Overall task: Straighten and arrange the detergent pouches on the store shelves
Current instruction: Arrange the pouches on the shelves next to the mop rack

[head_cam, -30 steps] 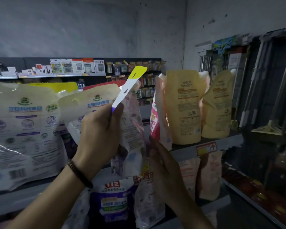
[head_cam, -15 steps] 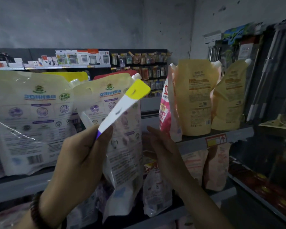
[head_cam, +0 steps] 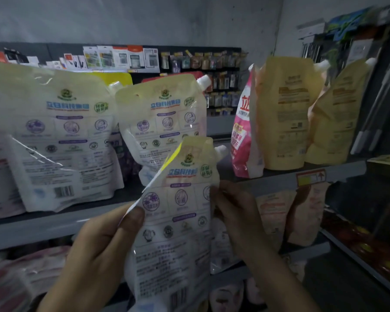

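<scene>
A pale yellow-and-white detergent pouch (head_cam: 176,221) with a white spout hangs in front of the shelf edge, its printed back facing me. My left hand (head_cam: 104,248) grips its left edge, thumb on the front. My right hand (head_cam: 236,212) holds its right edge with the fingers behind the pouch. Two matching pouches stand on the upper shelf (head_cam: 43,226): a large one (head_cam: 61,140) at the left and another (head_cam: 164,122) just behind the held pouch. A pink pouch (head_cam: 245,140) and two yellow pouches (head_cam: 286,113) (head_cam: 338,115) stand to the right.
Below the grey shelf, more pouches (head_cam: 273,212) stand on a lower shelf, with pink packs (head_cam: 23,278) at the lower left. Mop handles (head_cam: 376,91) hang at the far right. A distant rack of small goods (head_cam: 144,57) lines the back wall.
The held pouch has turned from edge-on to its flat printed back facing me, and sits lower. My right hand has moved onto its right edge. The camera has shifted closer to the shelf.
</scene>
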Available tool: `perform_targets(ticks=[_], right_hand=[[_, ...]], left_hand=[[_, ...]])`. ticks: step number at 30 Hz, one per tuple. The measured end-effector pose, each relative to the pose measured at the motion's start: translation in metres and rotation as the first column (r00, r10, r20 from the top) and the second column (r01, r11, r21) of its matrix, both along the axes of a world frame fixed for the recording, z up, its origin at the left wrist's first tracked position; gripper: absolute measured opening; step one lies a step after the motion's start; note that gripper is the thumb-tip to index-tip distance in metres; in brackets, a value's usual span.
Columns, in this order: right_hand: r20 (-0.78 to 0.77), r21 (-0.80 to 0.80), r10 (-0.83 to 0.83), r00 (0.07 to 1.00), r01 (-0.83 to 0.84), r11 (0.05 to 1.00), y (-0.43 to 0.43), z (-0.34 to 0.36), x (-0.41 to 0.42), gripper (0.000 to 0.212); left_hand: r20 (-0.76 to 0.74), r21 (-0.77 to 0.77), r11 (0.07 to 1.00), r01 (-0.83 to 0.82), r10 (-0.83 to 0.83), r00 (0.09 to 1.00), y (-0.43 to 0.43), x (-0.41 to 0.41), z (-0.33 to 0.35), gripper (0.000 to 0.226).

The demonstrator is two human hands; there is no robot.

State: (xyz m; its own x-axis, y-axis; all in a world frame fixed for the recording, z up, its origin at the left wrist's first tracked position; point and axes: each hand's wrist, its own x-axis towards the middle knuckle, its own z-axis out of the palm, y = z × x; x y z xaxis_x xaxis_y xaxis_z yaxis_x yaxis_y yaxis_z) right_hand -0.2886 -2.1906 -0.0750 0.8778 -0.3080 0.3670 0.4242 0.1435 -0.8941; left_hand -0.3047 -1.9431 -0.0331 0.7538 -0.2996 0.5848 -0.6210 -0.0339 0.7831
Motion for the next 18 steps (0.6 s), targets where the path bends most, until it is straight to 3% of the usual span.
perform_targets(ticks=[2, 7, 14, 16, 18], right_hand=[[-0.022, -0.009, -0.043, 0.999, 0.042, 0.999, -0.001, -0.004, -0.003, 0.016], [-0.024, -0.089, -0.096, 0.995, 0.094, 0.992, -0.007, -0.024, -0.004, 0.013], [-0.057, -0.225, -0.200, 0.978, 0.182, 0.957, -0.003, -0.057, 0.000, 0.012], [-0.087, -0.232, -0.221, 0.971, 0.196, 0.953, -0.002, -0.065, 0.001, 0.015], [-0.131, -0.215, -0.225, 0.966, 0.194, 0.957, 0.002, -0.070, 0.001, 0.017]], left_hand=[[-0.014, 0.028, 1.000, 0.014, -0.014, 1.000, 0.002, 0.003, -0.007, 0.035], [0.047, 0.231, 0.968, -0.103, 0.095, 0.994, 0.015, 0.004, -0.027, 0.033], [-0.135, 0.357, 0.924, -0.135, 0.194, 0.972, 0.027, 0.015, -0.068, 0.039], [-0.117, 0.462, 0.871, -0.170, 0.249, 0.961, 0.032, 0.021, -0.075, 0.037], [-0.047, 0.611, 0.750, -0.253, 0.353, 0.934, 0.039, 0.031, -0.081, 0.051]])
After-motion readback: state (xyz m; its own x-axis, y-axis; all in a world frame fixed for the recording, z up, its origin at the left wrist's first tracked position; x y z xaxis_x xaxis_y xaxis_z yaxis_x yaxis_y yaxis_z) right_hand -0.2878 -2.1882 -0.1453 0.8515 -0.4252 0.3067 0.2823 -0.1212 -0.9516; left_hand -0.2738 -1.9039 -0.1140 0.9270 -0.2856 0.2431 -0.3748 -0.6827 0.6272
